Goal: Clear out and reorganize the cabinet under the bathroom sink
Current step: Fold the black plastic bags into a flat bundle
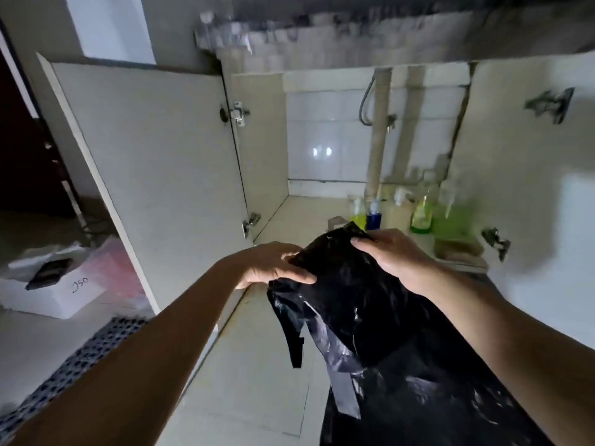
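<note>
Pinching the top edge of a black plastic bag, the fingers of the left hand and the right hand hold it at the centre of the frame, before the open cabinet. The film looks thin, glossy, crumpled and probably slippery; it seems light and limp, so the gathered rim is the best hold. Behind stand soap bottles, clear and rounded.

One head-worn view looks forward and down, close, into the open cabinet.
</note>
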Motion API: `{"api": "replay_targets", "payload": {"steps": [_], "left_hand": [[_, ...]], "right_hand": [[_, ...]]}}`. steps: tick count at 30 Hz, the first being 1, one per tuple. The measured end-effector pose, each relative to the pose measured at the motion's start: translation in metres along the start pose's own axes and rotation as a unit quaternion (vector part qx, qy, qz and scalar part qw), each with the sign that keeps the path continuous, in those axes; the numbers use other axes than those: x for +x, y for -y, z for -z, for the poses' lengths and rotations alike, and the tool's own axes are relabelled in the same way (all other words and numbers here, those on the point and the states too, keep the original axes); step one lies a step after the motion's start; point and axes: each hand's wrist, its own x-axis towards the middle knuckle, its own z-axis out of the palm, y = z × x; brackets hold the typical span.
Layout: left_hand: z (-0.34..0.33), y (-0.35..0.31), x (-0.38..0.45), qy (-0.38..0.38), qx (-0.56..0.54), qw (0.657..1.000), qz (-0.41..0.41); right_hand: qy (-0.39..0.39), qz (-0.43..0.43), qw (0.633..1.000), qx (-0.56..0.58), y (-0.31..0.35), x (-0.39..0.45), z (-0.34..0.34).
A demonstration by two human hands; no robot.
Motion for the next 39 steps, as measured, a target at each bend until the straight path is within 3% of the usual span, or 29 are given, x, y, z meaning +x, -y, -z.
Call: {"api": "replay_targets", "payload": {"steps": [5,9,13,16,19,22,26,31,33,36,39], "left_hand": [[-0.021,-0.064,0.018,-0.063,-0.004,0.993,-0.099],[-0.044,-0.111,0.025,-0.15,-0.032,0.978,-0.138],[-0.071,-0.127,0.035,-0.223,-0.07,0.962,-0.143],[-0.087,-0.124,0.046,-0.238,-0.075,0.962,-0.114],[-0.099,-0.124,0.051,-0.207,-0.068,0.969,-0.117],[-0.107,-0.129,0.05,-0.107,-0.014,0.98,-0.164],[-0.114,-0.124,0.048,0.023,-0.123,0.979,-0.164],[-0.104,-0.088,0.054,0.025,-0.33,0.939,-0.097],[-0.099,-0.074,0.055,0.031,-0.287,0.954,-0.078],[-0.102,-0.074,0.048,0.11,-0.187,0.975,-0.037],[-0.121,-0.09,0.045,0.134,0.003,0.987,-0.085]], "right_hand": [[-0.085,-0.036,0.995,0.042,0.0,-0.013,0.083],[-0.169,-0.05,0.979,-0.099,-0.021,-0.03,0.122],[-0.121,-0.064,0.961,-0.241,-0.034,-0.039,0.135],[-0.09,0.029,0.953,-0.286,-0.028,-0.049,0.128],[-0.032,0.109,0.928,-0.356,-0.03,-0.057,0.107],[-0.067,0.145,0.897,-0.412,-0.046,-0.052,0.096],[-0.128,0.05,0.94,-0.311,-0.045,-0.048,0.116],[-0.226,-0.028,0.956,-0.185,-0.042,-0.042,0.137],[-0.252,-0.054,0.954,-0.154,-0.042,-0.04,0.141],[-0.262,-0.069,0.953,-0.139,-0.043,-0.04,0.14],[-0.248,-0.071,0.957,-0.134,-0.043,-0.039,0.136]]}}
